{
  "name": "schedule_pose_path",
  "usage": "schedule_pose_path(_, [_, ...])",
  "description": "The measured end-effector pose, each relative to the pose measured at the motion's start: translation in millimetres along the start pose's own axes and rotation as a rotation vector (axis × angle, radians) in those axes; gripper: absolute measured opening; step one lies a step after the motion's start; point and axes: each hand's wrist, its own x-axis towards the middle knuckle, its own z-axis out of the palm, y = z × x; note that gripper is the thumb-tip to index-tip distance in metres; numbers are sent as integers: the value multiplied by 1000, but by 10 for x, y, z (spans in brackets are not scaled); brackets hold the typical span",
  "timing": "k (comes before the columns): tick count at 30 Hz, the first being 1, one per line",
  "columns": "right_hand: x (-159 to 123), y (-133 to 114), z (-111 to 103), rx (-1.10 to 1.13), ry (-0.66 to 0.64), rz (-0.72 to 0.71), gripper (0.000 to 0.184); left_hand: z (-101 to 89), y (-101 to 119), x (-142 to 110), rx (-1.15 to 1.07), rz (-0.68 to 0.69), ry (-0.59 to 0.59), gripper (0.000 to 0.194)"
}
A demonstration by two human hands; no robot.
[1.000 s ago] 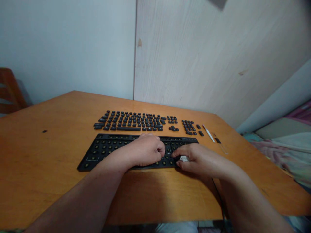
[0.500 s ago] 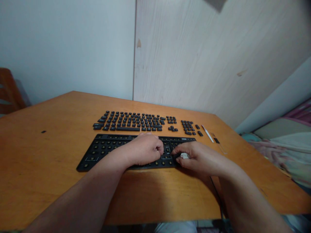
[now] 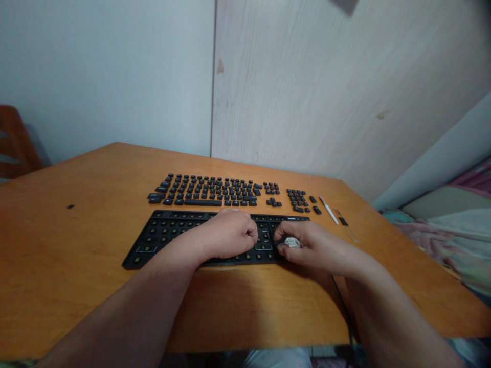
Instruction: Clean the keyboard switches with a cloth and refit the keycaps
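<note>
A black keyboard frame (image 3: 161,235) with its keycaps taken off lies on the orange wooden table (image 3: 76,240). My left hand (image 3: 226,236) rests on its middle, curled into a loose fist, holding the frame down. My right hand (image 3: 310,245) is over the frame's right part, fingers pinched on a small white wad (image 3: 292,242) pressed against the frame. The removed black keycaps (image 3: 207,190) are laid out in rows just behind the frame, in keyboard order.
A white stick-like tool (image 3: 329,210) and a small black piece (image 3: 343,221) lie right of the keycaps. A tiny black speck (image 3: 70,206) sits at the table's left. A wooden chair (image 3: 15,143) stands far left; bedding (image 3: 448,230) lies at the right.
My right hand with the white wad has shifted slightly up and left along the frame. My left hand has stayed in place.
</note>
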Motion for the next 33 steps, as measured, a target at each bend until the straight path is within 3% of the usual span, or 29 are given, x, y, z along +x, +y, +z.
schedule_pose_path(6, [47,-35,110,68,50,-55,14,-7,-40,5,6,1,3,28])
schedule_pose_path(12, [94,-146,236,-7,36,-121,14,6,-56,7,-16,-1,16,26])
schedule_pose_path(23, [98,-151,231,-39,31,-117,14,3,-73,11,6,-25,24,27])
schedule_pose_path(33, [116,-115,237,-66,13,-138,15,-57,-200,44,-37,-122,204,25])
